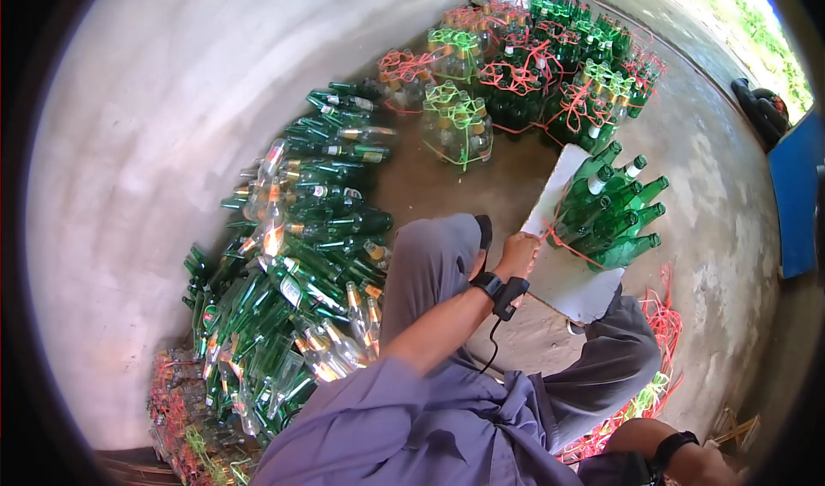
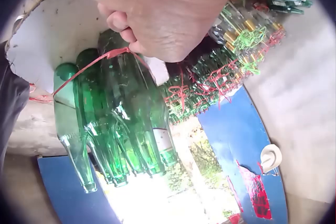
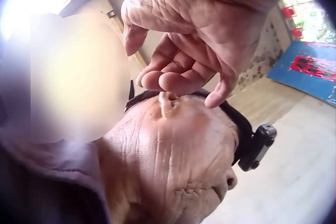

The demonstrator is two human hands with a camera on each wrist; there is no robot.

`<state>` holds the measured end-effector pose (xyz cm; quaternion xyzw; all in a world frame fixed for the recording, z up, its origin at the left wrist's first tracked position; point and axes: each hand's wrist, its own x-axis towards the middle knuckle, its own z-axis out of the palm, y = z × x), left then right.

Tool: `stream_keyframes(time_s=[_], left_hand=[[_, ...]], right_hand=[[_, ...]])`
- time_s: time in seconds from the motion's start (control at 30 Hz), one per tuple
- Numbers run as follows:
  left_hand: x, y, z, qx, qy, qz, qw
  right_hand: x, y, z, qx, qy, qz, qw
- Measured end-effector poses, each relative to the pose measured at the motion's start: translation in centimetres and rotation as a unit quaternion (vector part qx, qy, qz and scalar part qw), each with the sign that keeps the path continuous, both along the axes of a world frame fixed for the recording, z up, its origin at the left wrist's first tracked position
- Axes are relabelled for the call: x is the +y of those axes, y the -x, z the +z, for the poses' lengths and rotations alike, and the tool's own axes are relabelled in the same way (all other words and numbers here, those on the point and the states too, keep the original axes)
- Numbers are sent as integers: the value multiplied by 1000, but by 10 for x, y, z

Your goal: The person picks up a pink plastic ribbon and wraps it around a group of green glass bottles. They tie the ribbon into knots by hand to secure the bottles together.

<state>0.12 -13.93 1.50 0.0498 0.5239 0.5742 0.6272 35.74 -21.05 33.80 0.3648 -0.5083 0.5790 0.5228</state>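
Several green glass bottles (image 1: 610,211) stand grouped on a white board (image 1: 563,177), with a red plastic string (image 1: 571,250) looped round their lower bodies. My left hand (image 1: 519,256) grips the string at the board's edge, its fingers curled in beside the bottles. The left wrist view shows the string (image 2: 113,53) running from under that hand across the green bottles (image 2: 121,113). Raised close to the person's head, my right hand (image 3: 194,35) has loosely bent fingers and holds nothing. Only part of the right hand (image 1: 700,467) shows at the lower edge of the head view.
A large heap of loose bottles (image 1: 292,280) lies along the wall at left. Bundles of bottles tied with red and green string (image 1: 516,78) stand at the back. Loose red string (image 1: 663,323) lies on the floor at right, below a blue panel (image 1: 795,198).
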Motion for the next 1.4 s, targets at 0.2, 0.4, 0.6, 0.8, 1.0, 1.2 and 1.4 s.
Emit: stream_keyframes(time_s=[0.2, 0.4, 0.6, 0.8, 1.0, 1.2, 1.4], left_hand=[[3, 3, -8, 6, 20, -17, 1000], [8, -4, -21, -41, -6, -16, 999], [9, -10, -30, -52, -8, -4, 999], [11, -17, -33, -34, 12, -2, 999], [11, -21, -26, -27, 11, 1, 1000], [8, -24, -46, -53, -60, 7, 997], [-4, -28, 4, 26, -31, -40, 998]], right_hand=[[-6, -1, -19, -51, 3, -70, 996], [-2, -2, -43, -95, 13, -140, 986], [2, 3, -75, -133, 30, -199, 970], [-34, 337, 31, -177, 28, -264, 948], [-34, 335, 19, -211, 33, -327, 921], [1, 125, -51, -284, -9, -428, 858], [34, 133, -36, -439, -67, -540, 715]])
